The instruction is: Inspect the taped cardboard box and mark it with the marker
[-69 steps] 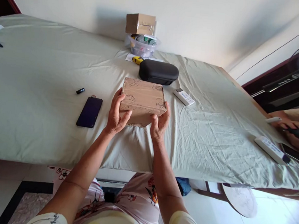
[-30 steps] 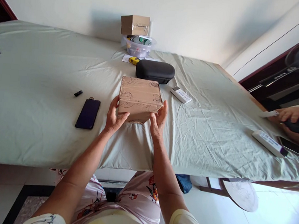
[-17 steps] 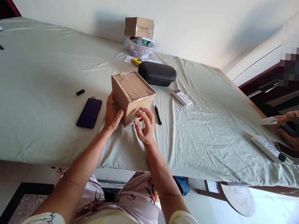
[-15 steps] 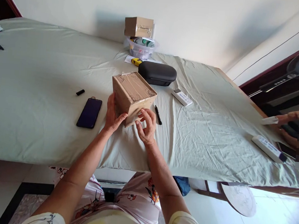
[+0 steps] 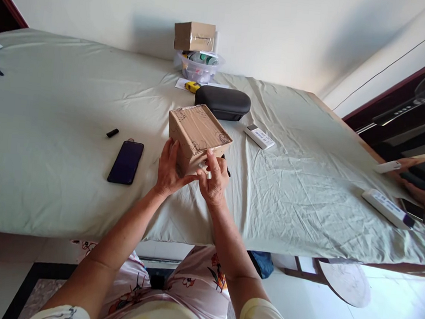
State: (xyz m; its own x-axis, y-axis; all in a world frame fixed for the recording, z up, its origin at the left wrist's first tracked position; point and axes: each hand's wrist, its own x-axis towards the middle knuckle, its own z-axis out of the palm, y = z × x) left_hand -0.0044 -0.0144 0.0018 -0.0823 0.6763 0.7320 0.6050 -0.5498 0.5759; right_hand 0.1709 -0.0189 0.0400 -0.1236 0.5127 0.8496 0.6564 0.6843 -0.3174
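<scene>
A brown cardboard box [image 5: 202, 129] with dark scribbles at the corners of its top stands between my hands on the cloth-covered table. My left hand [image 5: 170, 173] grips its left side, the fingers along the wall and the thumb reaching across the front. At the front face is my right hand [image 5: 214, 179], fingers bent, the index fingertip on the top front edge and the thumb lower down. Part of the front is hidden by this hand. Behind the right hand a black pen [image 5: 228, 167] shows only in part.
Left of the box lie a phone [image 5: 126, 162] and a small black cap-like piece [image 5: 112, 133]. Beyond are a black case [image 5: 223, 102], a yellow tape measure [image 5: 192, 87], a white box [image 5: 259, 137] and a plastic basket [image 5: 200, 71] under another carton [image 5: 194, 36]. Another person's hand [image 5: 407, 166] holds something white.
The box has shifted a little to the right and turned slightly. My left thumb has slid further across its front, and my right index finger has risen to the top edge.
</scene>
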